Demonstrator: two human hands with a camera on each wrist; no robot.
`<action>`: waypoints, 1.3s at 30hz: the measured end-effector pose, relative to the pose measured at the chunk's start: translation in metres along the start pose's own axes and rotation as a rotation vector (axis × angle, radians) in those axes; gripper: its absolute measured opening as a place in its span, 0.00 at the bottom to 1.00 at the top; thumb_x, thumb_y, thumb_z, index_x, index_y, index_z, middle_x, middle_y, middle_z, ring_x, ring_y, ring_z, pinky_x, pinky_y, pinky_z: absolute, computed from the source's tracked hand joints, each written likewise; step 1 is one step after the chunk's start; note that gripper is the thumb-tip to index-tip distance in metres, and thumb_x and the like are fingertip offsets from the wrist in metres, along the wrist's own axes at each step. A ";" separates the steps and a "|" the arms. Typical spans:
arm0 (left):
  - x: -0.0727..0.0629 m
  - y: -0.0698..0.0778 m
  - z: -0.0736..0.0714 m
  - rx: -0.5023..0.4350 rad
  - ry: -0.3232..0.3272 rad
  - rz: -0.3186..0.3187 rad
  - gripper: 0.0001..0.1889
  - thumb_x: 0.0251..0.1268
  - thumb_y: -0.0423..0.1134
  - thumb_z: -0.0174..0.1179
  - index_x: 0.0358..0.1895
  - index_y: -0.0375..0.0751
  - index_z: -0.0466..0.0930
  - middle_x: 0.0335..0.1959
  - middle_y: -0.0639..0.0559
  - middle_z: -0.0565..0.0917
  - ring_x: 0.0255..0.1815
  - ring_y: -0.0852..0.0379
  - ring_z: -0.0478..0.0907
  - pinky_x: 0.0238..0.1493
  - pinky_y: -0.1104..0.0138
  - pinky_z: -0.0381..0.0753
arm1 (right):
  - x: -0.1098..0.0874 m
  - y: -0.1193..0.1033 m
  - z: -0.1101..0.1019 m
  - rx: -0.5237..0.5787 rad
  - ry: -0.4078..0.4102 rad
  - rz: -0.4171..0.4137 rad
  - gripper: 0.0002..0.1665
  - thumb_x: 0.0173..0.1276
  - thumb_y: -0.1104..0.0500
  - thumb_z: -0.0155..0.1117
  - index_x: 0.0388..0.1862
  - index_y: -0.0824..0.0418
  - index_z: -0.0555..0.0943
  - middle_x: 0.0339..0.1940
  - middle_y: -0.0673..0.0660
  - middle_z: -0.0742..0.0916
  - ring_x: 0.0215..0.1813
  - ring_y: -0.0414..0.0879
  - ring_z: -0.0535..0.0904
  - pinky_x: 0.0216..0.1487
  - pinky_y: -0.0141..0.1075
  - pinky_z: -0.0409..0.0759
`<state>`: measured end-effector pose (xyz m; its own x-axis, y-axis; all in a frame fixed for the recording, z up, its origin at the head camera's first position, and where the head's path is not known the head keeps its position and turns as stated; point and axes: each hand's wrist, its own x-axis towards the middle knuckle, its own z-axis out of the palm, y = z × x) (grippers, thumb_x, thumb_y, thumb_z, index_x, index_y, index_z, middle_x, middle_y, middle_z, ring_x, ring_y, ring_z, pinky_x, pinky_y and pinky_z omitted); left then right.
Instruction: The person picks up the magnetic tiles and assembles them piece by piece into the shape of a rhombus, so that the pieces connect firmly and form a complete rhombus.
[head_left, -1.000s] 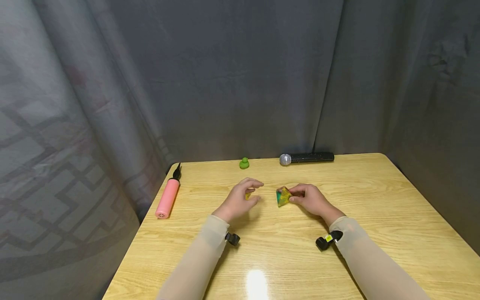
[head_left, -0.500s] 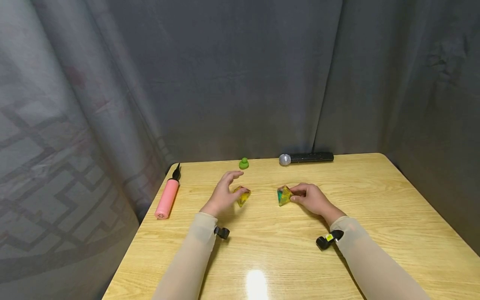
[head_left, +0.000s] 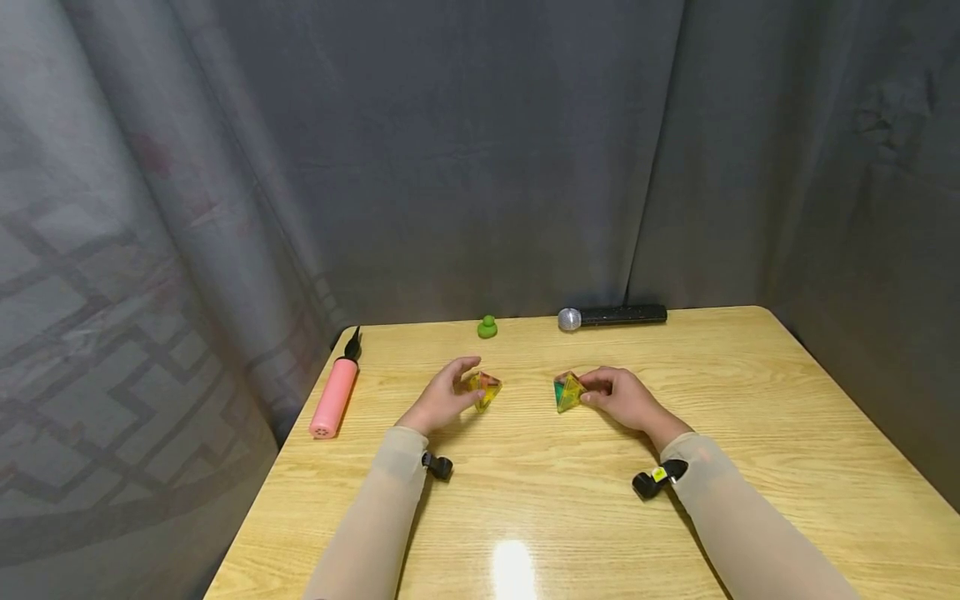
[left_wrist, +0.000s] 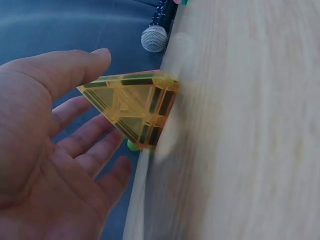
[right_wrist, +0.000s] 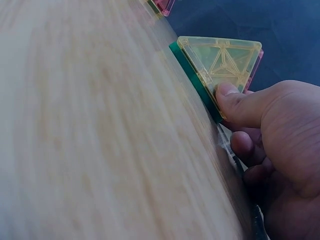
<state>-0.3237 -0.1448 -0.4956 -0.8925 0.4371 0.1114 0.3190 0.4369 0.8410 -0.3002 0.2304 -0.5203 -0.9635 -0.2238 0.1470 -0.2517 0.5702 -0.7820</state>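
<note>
On the table [head_left: 525,500] stand two small pyramids of translucent triangular magnetic tiles, a short gap between them. The right magnetic-tile pyramid [head_left: 567,393] shows yellow, green and pink sides. My right hand [head_left: 622,402] pinches it, the thumb [right_wrist: 232,100] pressed on its yellow face in the right wrist view. The left magnetic-tile pyramid [left_wrist: 132,105] looks yellow with some pink. Around it my left hand [head_left: 442,396] is loosely spread, thumb at the pyramid's upper edge and relaxed fingers [left_wrist: 100,150] partly behind it in the left wrist view.
Along the back edge lie a green rubber duck [head_left: 487,327] and a black microphone [head_left: 615,317] with a silver head. A pink hand pump [head_left: 336,396] lies near the left edge. Grey curtains [head_left: 480,167] hang behind the table and on both sides.
My left hand moved left and came away from the left pyramid, uncovering it, then its fingers drew in closer around it. My right hand stays on the right pyramid.
</note>
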 end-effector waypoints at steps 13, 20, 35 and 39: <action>0.002 -0.011 0.001 0.031 -0.041 -0.052 0.31 0.77 0.40 0.65 0.78 0.42 0.68 0.75 0.46 0.73 0.76 0.43 0.69 0.75 0.50 0.68 | 0.000 0.000 0.001 0.023 -0.016 0.001 0.17 0.71 0.63 0.73 0.58 0.61 0.87 0.50 0.57 0.88 0.40 0.49 0.76 0.40 0.39 0.77; 0.002 -0.011 0.002 0.054 -0.056 -0.082 0.29 0.74 0.45 0.68 0.75 0.45 0.74 0.70 0.48 0.77 0.70 0.47 0.74 0.70 0.52 0.74 | 0.000 0.001 0.001 0.037 -0.024 -0.010 0.18 0.71 0.62 0.74 0.59 0.61 0.87 0.48 0.56 0.87 0.39 0.50 0.76 0.39 0.39 0.77; 0.003 -0.008 0.004 0.093 -0.057 -0.072 0.22 0.66 0.39 0.74 0.62 0.47 0.83 0.54 0.54 0.84 0.55 0.55 0.81 0.59 0.57 0.82 | 0.001 0.001 0.005 0.016 -0.019 -0.037 0.16 0.68 0.63 0.76 0.54 0.60 0.89 0.49 0.55 0.89 0.41 0.47 0.79 0.41 0.37 0.79; 0.002 -0.006 0.007 0.105 -0.056 -0.054 0.20 0.66 0.37 0.74 0.60 0.47 0.83 0.50 0.55 0.84 0.51 0.56 0.81 0.57 0.59 0.83 | 0.001 0.001 0.005 0.007 -0.016 -0.036 0.16 0.68 0.63 0.77 0.54 0.59 0.89 0.48 0.55 0.89 0.41 0.47 0.79 0.41 0.37 0.79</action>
<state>-0.3255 -0.1406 -0.5047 -0.8910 0.4526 0.0351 0.3049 0.5394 0.7849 -0.3006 0.2265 -0.5242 -0.9522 -0.2568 0.1657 -0.2857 0.5557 -0.7808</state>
